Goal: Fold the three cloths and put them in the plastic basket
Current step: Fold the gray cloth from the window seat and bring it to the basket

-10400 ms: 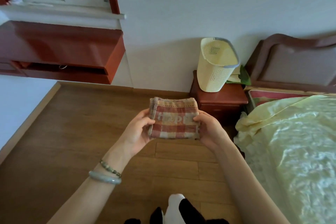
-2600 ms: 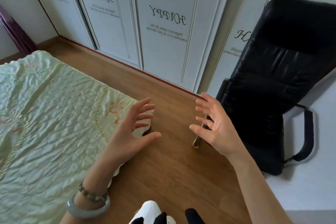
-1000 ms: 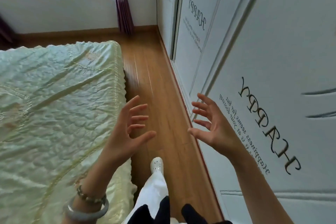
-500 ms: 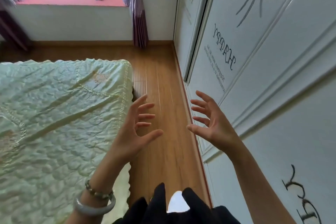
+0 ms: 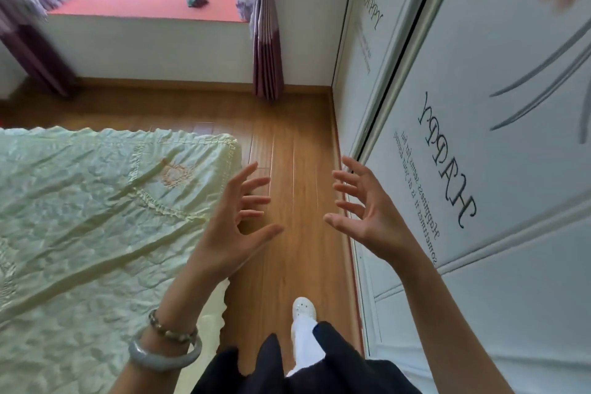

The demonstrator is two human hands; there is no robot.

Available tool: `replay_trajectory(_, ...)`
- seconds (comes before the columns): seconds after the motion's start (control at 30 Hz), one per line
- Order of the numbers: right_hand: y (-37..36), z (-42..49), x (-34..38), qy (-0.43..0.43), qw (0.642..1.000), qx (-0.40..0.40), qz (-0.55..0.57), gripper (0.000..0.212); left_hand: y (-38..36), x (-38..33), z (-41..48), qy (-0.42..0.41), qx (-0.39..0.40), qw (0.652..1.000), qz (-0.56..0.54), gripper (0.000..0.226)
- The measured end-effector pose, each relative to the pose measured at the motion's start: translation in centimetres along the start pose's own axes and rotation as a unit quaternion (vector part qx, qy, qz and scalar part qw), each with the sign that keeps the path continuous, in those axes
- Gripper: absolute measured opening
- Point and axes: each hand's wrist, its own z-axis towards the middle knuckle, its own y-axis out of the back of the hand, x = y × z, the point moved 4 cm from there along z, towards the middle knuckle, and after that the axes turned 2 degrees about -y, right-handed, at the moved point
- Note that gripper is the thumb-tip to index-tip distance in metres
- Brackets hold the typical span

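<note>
Left hand [image 5: 225,232], right hand [image 5: 372,217] raised above floor [image 5: 297,144] beside bed [image 5: 80,217]; palms facing, fingers spread, holding nothing.

A pale green bedspread [image 5: 80,201] is covering the bed [image 5: 96,313] left of my fingers [image 5: 256,183]; the wooden floor [image 5: 297,144] beneath them is carrying my white shoe [image 5: 303,312].

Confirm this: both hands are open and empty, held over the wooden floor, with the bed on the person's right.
Not quite. The head view shows the bed on the person's left. The left hand and right hand are indeed open and empty over the wooden floor.
</note>
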Motion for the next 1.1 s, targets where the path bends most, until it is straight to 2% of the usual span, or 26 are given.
replay_trajectory(0.17, 3.5, 10.4, -0.2, 0.006, 1.0, 0.024, 0.003, 0.086, -0.3, 1.4, 9.8, 0.002, -0.016, 1.0, 0.011, 0.088)
replay_trajectory(0.5, 5.5, 29.3, -1.4, 0.008, 0.998, 0.055, -0.012, 0.088, 2.6, 8.3, 26.1, 0.03, -0.046, 0.998, 0.013, 0.089)
replay_trajectory(1.1, 3.6, 68.0, 1.3, 0.032, 0.995, 0.091, -0.006, 0.088, 16.2, 21.3, 58.5, 0.054, -0.09, 0.994, 0.035, 0.092)
